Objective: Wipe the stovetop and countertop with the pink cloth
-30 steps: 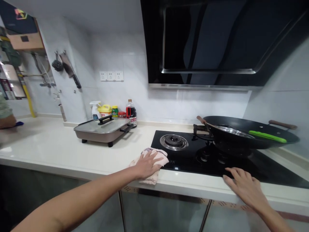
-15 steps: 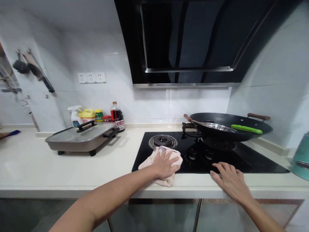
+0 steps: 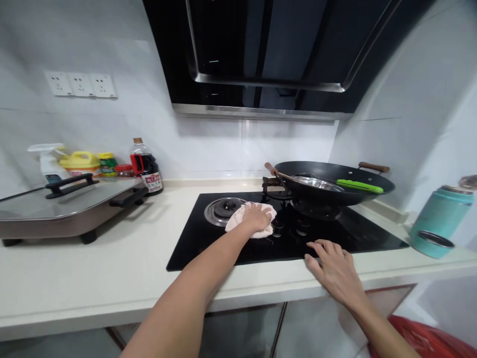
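My left hand [image 3: 257, 219] presses a pale pink cloth [image 3: 236, 217] onto the black glass cooktop [image 3: 219, 248], its fingers curled over the cloth. The cloth lies against the right side of the left burner [image 3: 214, 211] and close to the control knobs [image 3: 278, 227]. Resting on the front edge of the cooktop and counter, my right hand [image 3: 333, 268] has its fingers apart and holds nothing. Behind it, on the right burner, stands a large black wok [image 3: 316, 196] with a metal dish [image 3: 318, 183] and a green-handled utensil [image 3: 359, 186] in it.
To the left sits an electric griddle [image 3: 67, 219] with a glass lid. Behind it are a spray bottle [image 3: 50, 161], small containers and a dark sauce bottle [image 3: 147, 169]. A teal canister [image 3: 439, 219] stands at the right. The range hood [image 3: 253, 94] overhangs the cooktop.
My left hand has pushed the cloth back from the cooktop's front edge, further onto the glass. My right hand stays at the edge. The view has turned right and shows more of the teal canister.
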The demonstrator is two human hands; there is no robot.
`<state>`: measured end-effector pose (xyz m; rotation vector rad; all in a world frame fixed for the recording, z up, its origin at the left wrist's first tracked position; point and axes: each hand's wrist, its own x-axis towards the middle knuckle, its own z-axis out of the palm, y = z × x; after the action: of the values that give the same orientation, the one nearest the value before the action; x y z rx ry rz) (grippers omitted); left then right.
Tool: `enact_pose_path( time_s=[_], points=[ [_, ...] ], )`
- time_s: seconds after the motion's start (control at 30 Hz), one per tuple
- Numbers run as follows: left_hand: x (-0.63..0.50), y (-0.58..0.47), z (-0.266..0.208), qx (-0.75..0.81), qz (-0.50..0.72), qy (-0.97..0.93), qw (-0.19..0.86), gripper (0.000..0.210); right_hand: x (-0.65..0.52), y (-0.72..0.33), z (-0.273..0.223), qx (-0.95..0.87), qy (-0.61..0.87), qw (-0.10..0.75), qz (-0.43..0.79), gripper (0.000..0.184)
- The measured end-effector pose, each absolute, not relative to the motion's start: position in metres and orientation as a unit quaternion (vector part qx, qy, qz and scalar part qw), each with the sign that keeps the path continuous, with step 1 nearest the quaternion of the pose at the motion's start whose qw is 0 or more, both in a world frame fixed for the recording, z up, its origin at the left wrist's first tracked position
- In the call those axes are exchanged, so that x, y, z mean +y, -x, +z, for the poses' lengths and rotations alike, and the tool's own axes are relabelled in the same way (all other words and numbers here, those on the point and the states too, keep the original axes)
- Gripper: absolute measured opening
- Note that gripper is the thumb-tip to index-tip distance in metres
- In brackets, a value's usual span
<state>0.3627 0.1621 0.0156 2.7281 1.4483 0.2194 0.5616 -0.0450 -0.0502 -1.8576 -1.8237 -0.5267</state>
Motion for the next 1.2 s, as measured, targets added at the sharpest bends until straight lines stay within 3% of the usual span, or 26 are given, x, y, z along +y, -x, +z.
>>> enact_pose_path(
  time_s=[0.43,0.97,1.2],
  points=[
    [0.204,-0.389,0.02,0.471,0.057,-0.88,-0.004,0.051,-0.042,-0.562,-0.045,-0.663,0.678,0.269,-0.168,0.034],
    [0.016,-0.274,0.019,0.374,0.046,-0.926,0.02,0.057,-0.039,-0.558,-0.048,-0.639,0.71,0.26,-0.141,0.043],
    [-0.03,-0.317,0.013,0.312,0.02,-0.947,0.079,0.059,-0.034,-0.568,-0.052,-0.648,0.699,0.29,-0.094,0.056]
  ],
)
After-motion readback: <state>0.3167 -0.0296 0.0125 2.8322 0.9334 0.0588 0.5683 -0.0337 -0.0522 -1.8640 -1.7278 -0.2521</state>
